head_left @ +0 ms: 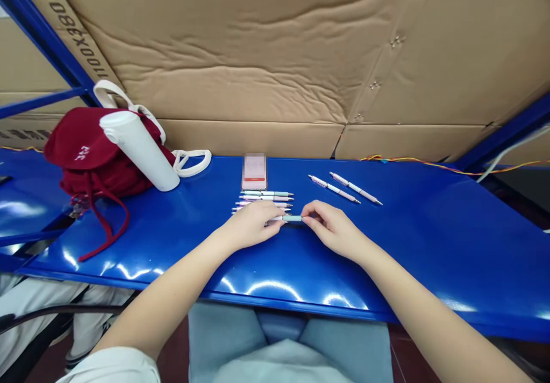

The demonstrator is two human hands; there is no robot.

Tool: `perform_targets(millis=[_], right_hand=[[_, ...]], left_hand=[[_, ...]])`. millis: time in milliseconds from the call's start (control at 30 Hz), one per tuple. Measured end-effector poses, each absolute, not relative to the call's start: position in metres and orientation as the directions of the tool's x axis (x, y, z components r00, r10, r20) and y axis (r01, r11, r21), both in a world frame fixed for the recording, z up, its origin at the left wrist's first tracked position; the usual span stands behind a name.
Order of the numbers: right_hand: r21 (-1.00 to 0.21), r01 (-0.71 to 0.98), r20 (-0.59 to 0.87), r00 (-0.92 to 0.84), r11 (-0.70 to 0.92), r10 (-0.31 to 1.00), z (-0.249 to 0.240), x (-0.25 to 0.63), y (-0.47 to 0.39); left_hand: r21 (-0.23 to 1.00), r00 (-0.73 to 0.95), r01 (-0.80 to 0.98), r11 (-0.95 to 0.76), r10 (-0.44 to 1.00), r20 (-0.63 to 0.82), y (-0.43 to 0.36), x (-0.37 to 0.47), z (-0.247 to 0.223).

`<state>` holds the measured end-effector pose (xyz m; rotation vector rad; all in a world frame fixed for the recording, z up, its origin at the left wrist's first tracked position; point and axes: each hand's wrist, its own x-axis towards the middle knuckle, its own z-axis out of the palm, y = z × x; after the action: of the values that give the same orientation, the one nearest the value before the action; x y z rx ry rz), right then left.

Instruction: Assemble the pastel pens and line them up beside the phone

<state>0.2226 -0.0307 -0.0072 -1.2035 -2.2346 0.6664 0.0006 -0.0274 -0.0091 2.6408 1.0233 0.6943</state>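
Between my two hands lies a pen [293, 218] with a pale green grip, held level just over the blue table. The fingers of my left hand [253, 225] are closed round its white barrel. At the other end, my right hand [333, 229] pinches the tip between thumb and fingers. Just beyond my left hand, several pens [266, 198] with white, pink and green parts lie side by side in a row, partly covered by that hand. Two more pens, a pink and white pen [334, 188] and a similar pen [356, 188], lie slanted beyond my right hand.
A phone [255, 171] lies behind the row of pens. On the left, a white bottle [140, 151] leans against a dark red bag [97, 148] with white straps. Cardboard [258, 56] walls the back of the blue table [429, 228]. Yellow and red wires [412, 162] run along the rear edge.
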Motion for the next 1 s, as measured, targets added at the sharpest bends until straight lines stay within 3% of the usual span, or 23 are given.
perform_targets(millis=[167,333,500,733,900,1000], right_hand=[[-0.578,0.676,0.111,-0.491,0.458,0.864,-0.007,0.222,-0.032],[-0.586,0.596,0.205,-0.547,0.549,0.812,-0.007,0.226,-0.03],[-0.626,0.609,0.147,-0.521,0.487,0.841,-0.007,0.227,-0.029],[-0.643,0.547,0.234,-0.527,0.536,0.817,-0.01,0.227,-0.028],[-0.702,0.53,0.172,-0.522,0.475,0.836,-0.007,0.226,-0.028],[-0.781,0.506,0.143,-0.424,0.365,0.894,-0.002,0.242,-0.019]], left_hand=[[0.349,0.664,0.577,-0.739,0.672,0.327,-0.027,0.001,-0.01],[0.369,0.653,0.569,-0.735,0.677,0.341,-0.028,0.002,-0.007],[0.36,0.653,0.573,-0.736,0.676,0.343,-0.027,0.001,-0.009],[0.36,0.649,0.583,-0.728,0.685,0.333,-0.026,0.001,-0.01],[0.362,0.649,0.586,-0.725,0.687,0.325,-0.027,0.005,-0.012],[0.373,0.604,0.595,-0.712,0.702,0.377,-0.026,0.002,-0.009]])
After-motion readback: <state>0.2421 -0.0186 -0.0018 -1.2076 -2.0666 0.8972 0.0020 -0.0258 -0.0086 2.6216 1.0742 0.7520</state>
